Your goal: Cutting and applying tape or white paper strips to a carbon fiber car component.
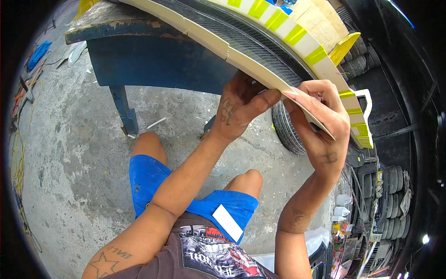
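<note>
A long, curved panel with a black carbon-fibre weave (251, 41) rests on the bench. Cream strips (207, 41) in several overlapping lengths stand along its near edge. My left hand (237, 107) is closed at that edge, thumb pressed to the outer face of the cream strip, its other fingers partly hidden beneath. Just to the right, my right hand (323, 116) pinches the strip close to its free end, which sticks out between thumb and fingers. The two hands nearly touch. A separate white strip (227, 221) lies on my blue shorts.
A blue bench (158, 60) with a worn top stands in front of me. Yellow-green tape pieces (295, 35) cross the panel's far white border. A tyre (287, 128) is under the panel's right end. Stacked tyres (395, 204) and white bottles (341, 207) line the right side.
</note>
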A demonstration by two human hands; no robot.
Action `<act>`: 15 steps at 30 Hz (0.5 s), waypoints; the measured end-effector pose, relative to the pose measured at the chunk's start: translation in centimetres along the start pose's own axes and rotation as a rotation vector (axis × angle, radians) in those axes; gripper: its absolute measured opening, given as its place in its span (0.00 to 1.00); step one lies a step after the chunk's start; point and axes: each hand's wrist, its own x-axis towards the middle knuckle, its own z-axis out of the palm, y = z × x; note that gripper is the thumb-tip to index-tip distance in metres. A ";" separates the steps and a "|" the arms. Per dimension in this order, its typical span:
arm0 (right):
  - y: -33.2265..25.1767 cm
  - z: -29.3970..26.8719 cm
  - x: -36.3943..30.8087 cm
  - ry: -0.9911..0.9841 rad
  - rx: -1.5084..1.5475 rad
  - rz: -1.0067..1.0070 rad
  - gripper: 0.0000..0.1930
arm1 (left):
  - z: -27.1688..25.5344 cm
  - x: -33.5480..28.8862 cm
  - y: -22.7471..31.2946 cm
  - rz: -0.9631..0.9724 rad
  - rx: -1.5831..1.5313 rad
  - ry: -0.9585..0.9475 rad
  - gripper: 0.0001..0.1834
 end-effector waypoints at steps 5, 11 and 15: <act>0.1 0.0 -0.3 0.010 0.010 -0.016 0.24 | 0.9 -0.2 -0.2 0.124 -0.034 0.020 0.17; 0.4 0.0 0.0 0.014 -0.037 -0.073 0.24 | 1.6 0.1 0.1 0.092 -0.010 0.072 0.23; 0.1 -0.3 0.2 0.017 -0.064 -0.081 0.25 | 1.6 0.4 -0.5 0.120 -0.004 0.069 0.24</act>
